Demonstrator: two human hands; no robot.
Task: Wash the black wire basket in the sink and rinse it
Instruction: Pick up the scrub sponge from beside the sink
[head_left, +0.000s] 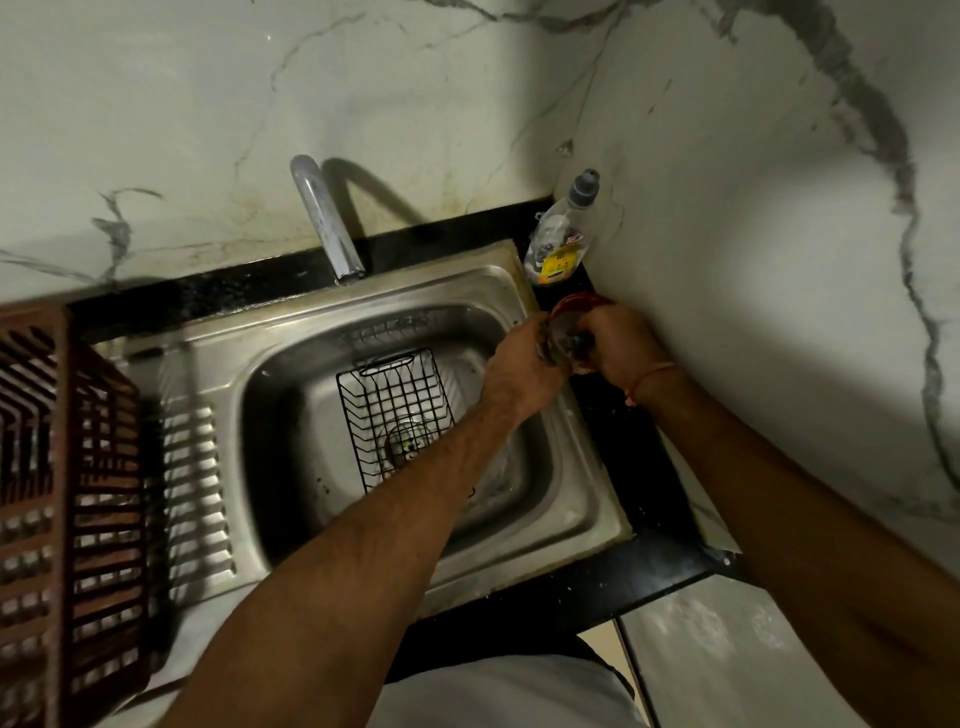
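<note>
My left hand (522, 371) and right hand (621, 340) meet over the sink's right rim, at about two o'clock from the basin, both curled around a small red container (576, 312) with something dark in it; I cannot tell exactly which fingers pinch what, because the spot is blurred. The black wire basket (397, 415) lies untouched in the steel sink (291, 364), at about eight o'clock from my hands and partly under my left forearm. The tap (327, 218) stands at the basin's twelve o'clock, a clear soap bottle (561, 234) just beyond my hands at twelve, and a brown slatted rack (62, 467) far off at nine.
</note>
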